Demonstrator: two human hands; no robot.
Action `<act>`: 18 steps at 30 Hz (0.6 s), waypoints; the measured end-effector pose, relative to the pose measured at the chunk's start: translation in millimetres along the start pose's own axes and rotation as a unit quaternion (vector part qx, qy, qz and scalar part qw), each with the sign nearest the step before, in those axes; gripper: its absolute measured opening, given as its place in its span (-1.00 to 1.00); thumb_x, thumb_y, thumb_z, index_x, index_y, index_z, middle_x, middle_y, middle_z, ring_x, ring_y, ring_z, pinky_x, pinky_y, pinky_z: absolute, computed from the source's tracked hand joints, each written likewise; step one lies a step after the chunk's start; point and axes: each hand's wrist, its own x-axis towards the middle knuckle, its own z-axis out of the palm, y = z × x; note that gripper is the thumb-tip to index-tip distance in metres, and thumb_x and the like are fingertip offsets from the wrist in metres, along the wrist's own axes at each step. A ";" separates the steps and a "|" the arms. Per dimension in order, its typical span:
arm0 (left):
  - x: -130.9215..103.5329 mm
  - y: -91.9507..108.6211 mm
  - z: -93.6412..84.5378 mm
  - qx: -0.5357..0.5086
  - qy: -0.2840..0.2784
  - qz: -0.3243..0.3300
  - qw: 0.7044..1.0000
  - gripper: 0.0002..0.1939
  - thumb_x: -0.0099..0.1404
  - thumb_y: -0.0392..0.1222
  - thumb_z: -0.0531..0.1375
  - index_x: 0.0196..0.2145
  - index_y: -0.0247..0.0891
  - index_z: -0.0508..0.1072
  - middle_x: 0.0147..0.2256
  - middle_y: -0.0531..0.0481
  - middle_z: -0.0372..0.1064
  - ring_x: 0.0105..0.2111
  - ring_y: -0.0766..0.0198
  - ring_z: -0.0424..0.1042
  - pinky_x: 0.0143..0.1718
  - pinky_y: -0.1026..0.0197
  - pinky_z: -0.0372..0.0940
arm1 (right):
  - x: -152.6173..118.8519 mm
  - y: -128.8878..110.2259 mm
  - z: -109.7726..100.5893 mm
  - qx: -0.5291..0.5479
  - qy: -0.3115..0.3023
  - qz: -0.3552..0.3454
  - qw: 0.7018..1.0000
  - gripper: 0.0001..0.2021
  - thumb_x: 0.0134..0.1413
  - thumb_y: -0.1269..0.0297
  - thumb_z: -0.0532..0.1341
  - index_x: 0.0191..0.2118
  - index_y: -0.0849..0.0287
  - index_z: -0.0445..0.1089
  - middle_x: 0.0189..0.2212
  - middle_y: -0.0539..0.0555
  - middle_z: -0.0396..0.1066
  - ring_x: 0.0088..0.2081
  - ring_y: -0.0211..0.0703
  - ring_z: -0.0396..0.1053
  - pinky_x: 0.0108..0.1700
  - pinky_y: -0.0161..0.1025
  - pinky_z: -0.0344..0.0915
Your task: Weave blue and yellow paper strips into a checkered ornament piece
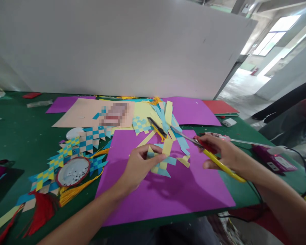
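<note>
My left hand (140,165) pinches a small woven piece of yellow and light blue paper strips (163,166) between thumb and fingers, above a purple sheet (193,187). In my right hand (219,149) is a pair of scissors with red and yellow handles (215,161), the blades pointing left and away from me, apart from the woven piece. A yellow paper scrap (184,161) lies on the purple sheet between the hands. Just beyond, a utility knife (156,127) rests among loose yellow and blue paper strips (169,112).
At left, several woven paper fish (89,139) with tassels (42,207) surround a round dish of small black and white bits (73,172). A white board (117,47) stands behind the green table (12,136). At right lie a purple box (274,160), a cable and a white plug (229,122).
</note>
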 end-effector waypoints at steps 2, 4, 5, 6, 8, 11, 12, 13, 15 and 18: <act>-0.3 1.5 -0.2 0.001 0.001 0.002 1.000 -0.76 0.05 -0.03 0.36 -0.44 -0.25 0.53 -0.43 0.04 0.40 -0.50 0.36 0.29 -0.52 0.33 0.19 | -2.4 10.4 -18.6 -0.069 -0.029 0.032 0.997 -0.34 -0.31 -0.16 0.38 -0.05 0.11 0.43 -0.18 0.18 0.44 -0.18 0.15 0.37 -0.16 -0.07 0.31; -0.6 3.3 -0.5 0.003 0.003 -0.001 1.000 -0.77 0.06 -0.02 0.35 -0.43 -0.25 0.54 -0.43 0.03 0.40 -0.51 0.37 0.26 -0.54 0.33 0.16 | -5.9 16.7 -33.5 -0.102 -0.066 0.046 0.992 -0.36 -0.25 -0.13 0.36 -0.02 0.14 0.47 -0.13 0.25 0.46 -0.15 0.21 0.40 -0.15 -0.05 0.32; -0.7 4.2 -0.5 0.003 0.004 -0.002 1.000 -0.77 0.06 -0.03 0.35 -0.44 -0.25 0.54 -0.42 0.02 0.40 -0.50 0.37 0.26 -0.54 0.34 0.15 | -7.7 18.3 -38.9 -0.112 -0.078 0.049 0.989 -0.37 -0.24 -0.11 0.37 -0.03 0.16 0.48 -0.12 0.28 0.47 -0.15 0.23 0.41 -0.16 -0.05 0.32; -0.9 5.0 -0.5 0.002 0.006 -0.003 1.000 -0.78 0.06 -0.03 0.34 -0.44 -0.25 0.54 -0.43 0.02 0.39 -0.50 0.37 0.26 -0.53 0.34 0.15 | -9.3 18.8 -42.6 -0.118 -0.093 0.051 0.987 -0.39 -0.21 -0.08 0.37 -0.02 0.16 0.49 -0.09 0.29 0.47 -0.13 0.23 0.42 -0.15 -0.06 0.33; -1.2 6.2 -0.3 0.003 0.005 -0.005 1.000 -0.78 0.07 -0.03 0.34 -0.45 -0.25 0.53 -0.44 0.03 0.37 -0.50 0.37 0.25 -0.53 0.33 0.15 | -11.2 17.2 -44.6 -0.122 -0.115 0.051 0.985 -0.43 -0.19 -0.03 0.38 -0.02 0.15 0.50 -0.08 0.28 0.48 -0.13 0.21 0.43 -0.14 -0.10 0.33; -1.4 6.8 0.4 0.011 -0.002 -0.011 1.000 -0.75 0.06 -0.02 0.35 -0.42 -0.26 0.52 -0.48 0.06 0.32 -0.51 0.37 0.24 -0.53 0.33 0.15 | -9.0 11.8 -36.8 -0.110 -0.149 0.059 0.981 -0.45 -0.17 -0.02 0.37 -0.02 0.13 0.50 -0.16 0.21 0.51 -0.18 0.13 0.45 -0.15 -0.15 0.34; -1.4 6.4 0.6 0.014 -0.003 -0.012 1.000 -0.74 0.05 -0.02 0.35 -0.39 -0.26 0.52 -0.49 0.08 0.31 -0.51 0.37 0.23 -0.52 0.33 0.14 | -6.9 10.2 -32.6 -0.105 -0.157 0.059 0.980 -0.44 -0.18 -0.04 0.36 -0.02 0.13 0.49 -0.18 0.19 0.52 -0.20 0.11 0.45 -0.16 -0.16 0.34; -1.3 5.9 0.8 0.018 -0.002 -0.013 1.000 -0.72 0.05 -0.01 0.36 -0.36 -0.25 0.51 -0.50 0.09 0.29 -0.51 0.38 0.23 -0.52 0.34 0.14 | -4.4 9.1 -28.3 -0.100 -0.163 0.057 0.980 -0.43 -0.18 -0.06 0.36 -0.03 0.13 0.49 -0.20 0.18 0.52 -0.22 0.09 0.45 -0.17 -0.17 0.34; -1.0 4.1 0.9 0.026 0.004 -0.012 1.000 -0.68 0.04 0.00 0.36 -0.30 -0.22 0.49 -0.51 0.13 0.26 -0.53 0.39 0.21 -0.53 0.34 0.13 | 1.4 8.5 -20.4 -0.090 -0.170 0.041 0.980 -0.43 -0.19 -0.12 0.34 -0.07 0.14 0.49 -0.24 0.15 0.52 -0.26 0.06 0.44 -0.20 -0.18 0.34; -0.2 0.6 0.4 0.036 0.012 -0.002 0.999 -0.67 0.06 0.01 0.36 -0.27 -0.20 0.47 -0.50 0.15 0.25 -0.53 0.39 0.20 -0.51 0.34 0.14 | 8.8 9.5 -11.9 -0.080 -0.179 0.020 0.980 -0.45 -0.16 -0.15 0.31 -0.10 0.15 0.48 -0.31 0.11 0.51 -0.30 0.00 0.43 -0.27 -0.23 0.32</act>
